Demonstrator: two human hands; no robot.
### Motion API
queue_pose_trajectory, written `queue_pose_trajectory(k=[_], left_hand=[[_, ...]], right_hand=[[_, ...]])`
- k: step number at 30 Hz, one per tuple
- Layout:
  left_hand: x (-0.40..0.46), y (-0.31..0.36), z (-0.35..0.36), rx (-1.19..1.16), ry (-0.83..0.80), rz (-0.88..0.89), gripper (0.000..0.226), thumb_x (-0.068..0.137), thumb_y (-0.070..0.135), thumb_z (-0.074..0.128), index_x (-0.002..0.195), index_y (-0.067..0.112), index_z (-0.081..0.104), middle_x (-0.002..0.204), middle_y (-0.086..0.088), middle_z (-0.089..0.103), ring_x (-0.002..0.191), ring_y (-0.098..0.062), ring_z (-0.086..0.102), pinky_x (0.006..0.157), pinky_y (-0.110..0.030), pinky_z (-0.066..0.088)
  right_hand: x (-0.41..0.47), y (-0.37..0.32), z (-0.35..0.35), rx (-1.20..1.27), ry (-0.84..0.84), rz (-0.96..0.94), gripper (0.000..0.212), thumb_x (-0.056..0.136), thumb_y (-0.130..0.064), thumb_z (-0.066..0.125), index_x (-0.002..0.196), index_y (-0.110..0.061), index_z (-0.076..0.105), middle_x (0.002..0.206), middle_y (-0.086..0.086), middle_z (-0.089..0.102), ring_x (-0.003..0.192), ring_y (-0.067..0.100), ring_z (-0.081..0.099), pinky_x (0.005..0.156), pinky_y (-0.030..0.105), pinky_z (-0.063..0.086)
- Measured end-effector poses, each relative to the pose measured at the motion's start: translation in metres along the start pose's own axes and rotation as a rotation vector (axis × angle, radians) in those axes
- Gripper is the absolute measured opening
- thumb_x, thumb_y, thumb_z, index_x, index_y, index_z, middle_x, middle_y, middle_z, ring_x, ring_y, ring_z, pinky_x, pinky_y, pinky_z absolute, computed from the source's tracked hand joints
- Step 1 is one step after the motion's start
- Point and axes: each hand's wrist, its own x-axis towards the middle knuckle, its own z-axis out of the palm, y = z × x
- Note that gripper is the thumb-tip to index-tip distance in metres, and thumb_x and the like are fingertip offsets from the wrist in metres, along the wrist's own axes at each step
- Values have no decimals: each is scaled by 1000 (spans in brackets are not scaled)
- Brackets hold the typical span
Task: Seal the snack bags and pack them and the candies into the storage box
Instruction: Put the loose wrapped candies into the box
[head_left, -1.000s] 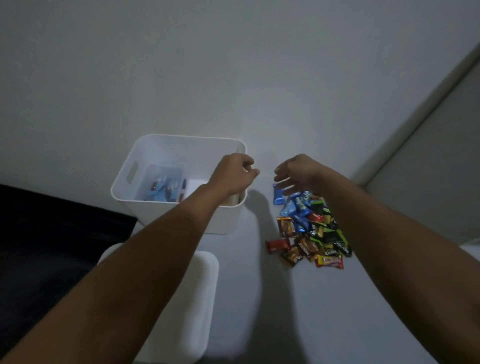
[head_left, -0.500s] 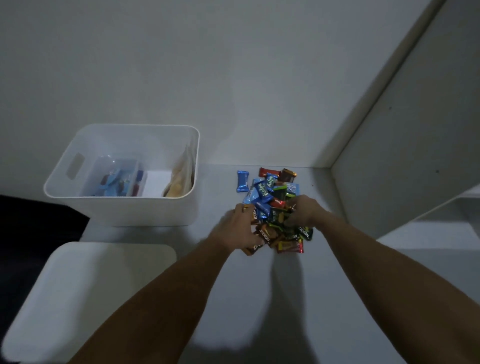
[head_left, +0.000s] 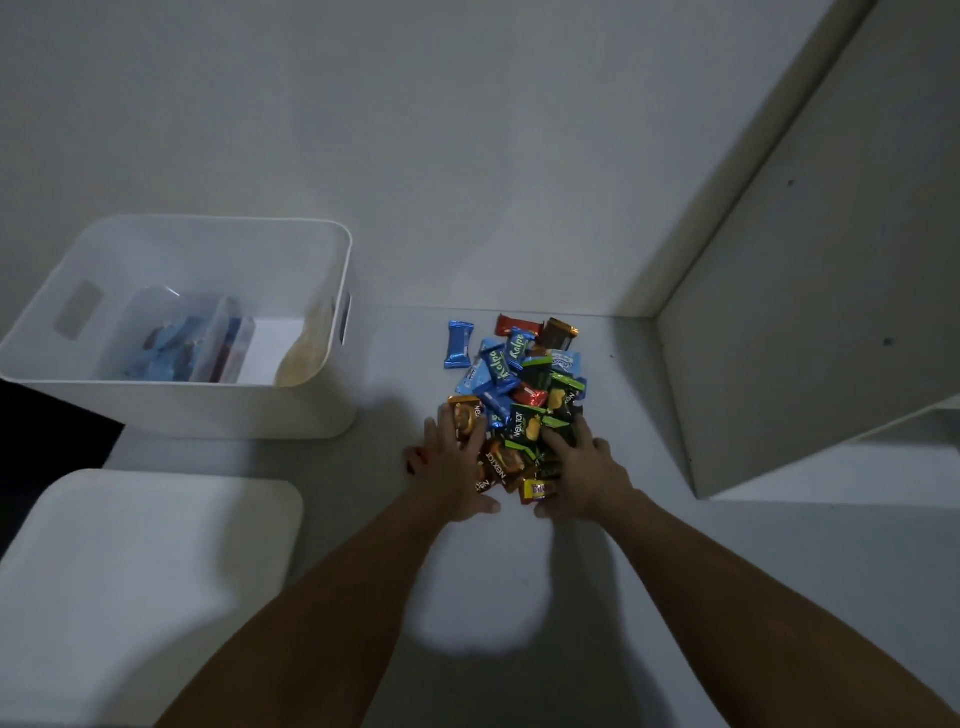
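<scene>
Where the frame begins at far left, a white lid lies flat on the grey surface, its rounded corners visible. Behind it stands the white storage box, open at the top, with a handle cut-out in its left wall and another in its right wall. Inside the box, clear snack bags holding blue and red contents lean toward the left, and a pale yellowish bag stands against the right wall. Whether these bags are sealed cannot be determined.

To the right of the box, apart from it, a pile of wrapped candies rests on the surface. Wrappers are blue, green-and-black, red, brown and orange. One blue candy lies just left of the pile's far end, separate from the rest.

The left hand lies palm down on the near left edge of the pile, fingers extended and spread over the wrappers, pressing rather than grasping. A red wrapper shows beside its outer edge. The right hand lies palm down on the near right edge of the pile, fingers extended over green-and-black wrappers, likewise flat. Both thumbs point inward, with several candies between the two hands.

At far right, a white panel stands upright on the surface, near the pile.
</scene>
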Motion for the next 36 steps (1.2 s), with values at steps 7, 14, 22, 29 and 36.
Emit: queue_pose_trajectory(k=[7, 14, 22, 29, 36], left_hand=[[3, 5, 8, 10, 155, -58, 81, 79, 45, 68, 146, 35, 24, 158, -8, 9, 141, -32, 15, 107, -53, 27], [5, 6, 11, -270, 238, -25, 47, 78, 17, 70, 122, 15, 53, 133, -10, 41, 122, -28, 38, 89, -36, 44], [3, 6, 0, -439, 360, -25, 17, 79, 4, 56, 82, 17, 45, 84, -5, 55, 82, -22, 50, 57, -27, 31], [1, 6, -22, -459, 339, 17, 17, 77, 2, 56, 86, 15, 61, 80, -7, 63, 75, -23, 57, 63, -31, 45], [-14, -6, -73, -543, 302, 92, 13, 82, 15, 69, 92, 8, 66, 83, -12, 68, 74, -26, 66, 68, -38, 59]], right_hand=[[5, 11, -1, 49, 147, -90, 61, 80, -44, 68, 135, -33, 44, 137, 11, 37, 116, 33, 48, 89, 41, 49], [4, 12, 0, 83, 150, -115, 50, 82, -42, 63, 129, -35, 47, 122, 7, 46, 103, 30, 56, 80, 36, 50], [7, 18, -9, 223, 96, -144, 46, 79, -29, 70, 122, -28, 56, 117, 7, 51, 105, 27, 55, 84, 33, 47], [13, 15, -39, 291, 92, -167, 33, 80, -22, 72, 112, -20, 64, 110, 3, 65, 104, 22, 59, 79, 27, 44], [7, -24, -98, 339, 46, -218, 35, 83, -22, 72, 116, -17, 62, 102, 0, 58, 94, 17, 53, 78, 29, 42]])
